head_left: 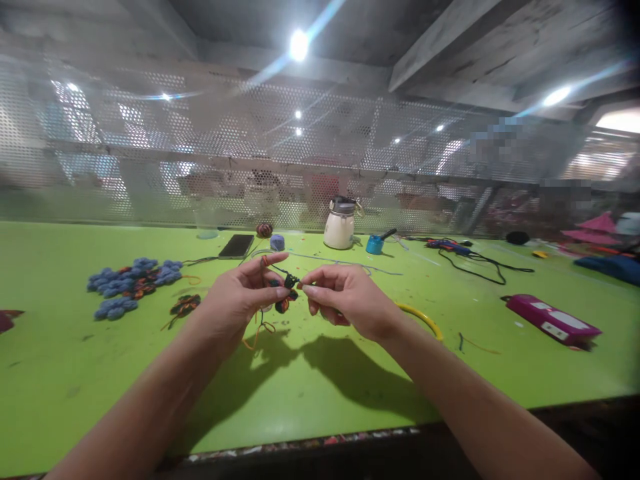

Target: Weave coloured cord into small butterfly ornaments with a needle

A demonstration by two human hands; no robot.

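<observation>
The left hand pinches a small dark-and-orange crocheted piece above the middle of the green table, yarn running over its extended index finger; the right hand has its fingertips closed at the piece's right side, on what I cannot tell; slack yarn could let loops slip; the dangling orange strand could snag; dark stitches could hide a missed loop.

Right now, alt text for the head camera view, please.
The left hand holds a dark yarn piece; the right hand pinches near its edge, above a green table. Blue yarn flowers lie left, a pale bottle behind.
</observation>
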